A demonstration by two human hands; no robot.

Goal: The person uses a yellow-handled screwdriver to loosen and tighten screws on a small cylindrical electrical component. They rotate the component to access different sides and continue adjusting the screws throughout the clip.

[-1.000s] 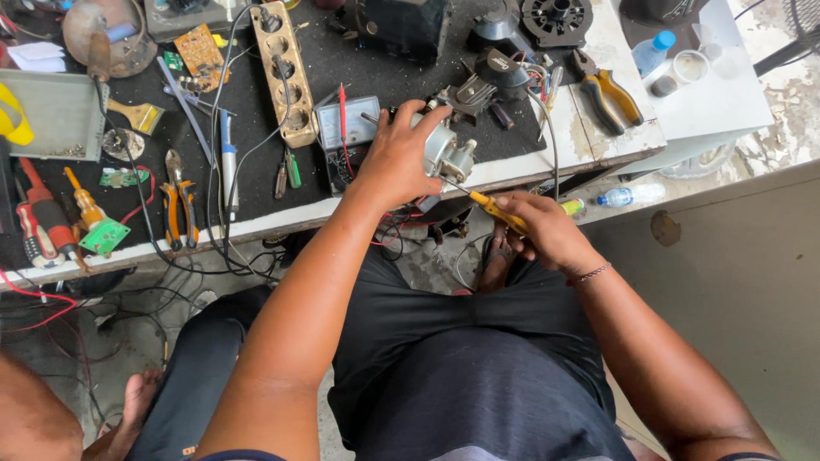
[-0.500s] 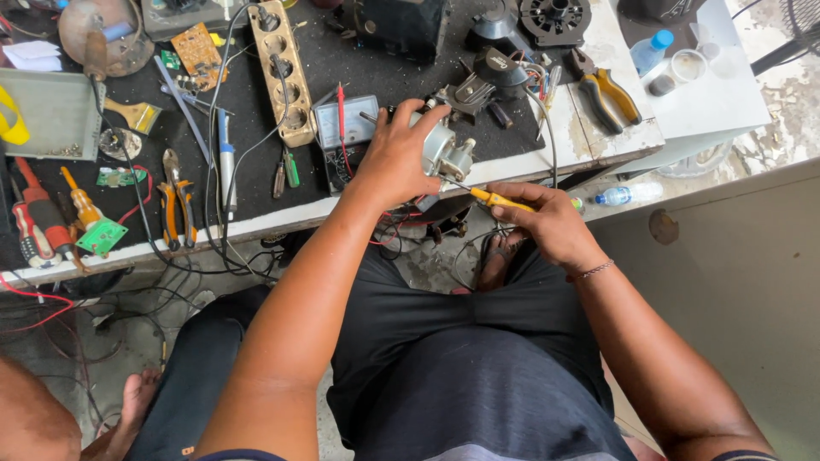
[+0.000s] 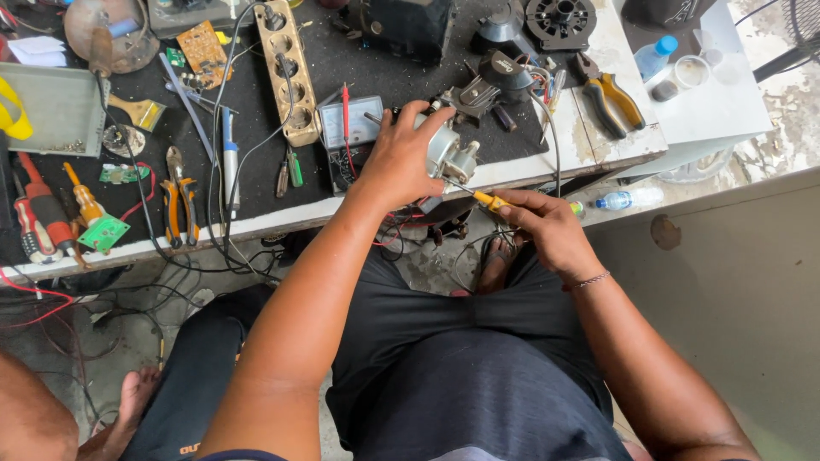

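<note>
Grip of each hand is full: left hand (image 3: 400,162) clasps one motor (image 3: 448,154), right hand (image 3: 547,230) one screwdriver (image 3: 489,201) (yellow-handled).

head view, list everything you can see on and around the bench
motor: 1, silver, bench front edge, in left hand
screwdriver: 1, yellow handle, in right hand, tip at motor
multimeter: 1, grey, left of motor
power strip: 1, tan, bench middle
pliers: 1, yellow-black, bench right
orange pliers: 1, bench left
circuit board: 1, orange, bench rear
bottle: 1, clear, under the bench on the right
bench: 1, dark mat, white edge
left hand: grips motor
right hand: holds screwdriver
</note>
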